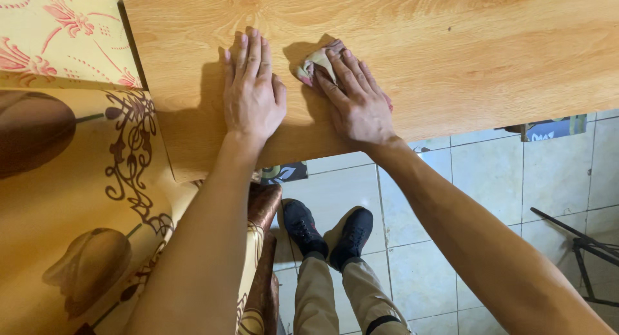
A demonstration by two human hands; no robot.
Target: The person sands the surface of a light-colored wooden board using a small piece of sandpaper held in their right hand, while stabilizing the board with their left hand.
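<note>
On the smooth wood-grain board (419, 58), my left hand (253, 93) lies flat and open, right hand (356, 99) pressing a crumpled cloth (314, 65).

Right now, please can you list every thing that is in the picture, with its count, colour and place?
board: one, light wood grain, lying across the top, its near edge jutting out over the floor
rag: one, pale with pink marks, crumpled on the board under the right hand
cloth: one, yellow with brown tulips and red flowers, covering the surface at left
floor: pale tiles, below the board
stand: one, black metal, partly seen at the right edge
shoes: two, black, on the floor
trousers: one pair, khaki, bottom centre
left hand: flat on the board, fingers together
right hand: pressing on the rag
</note>
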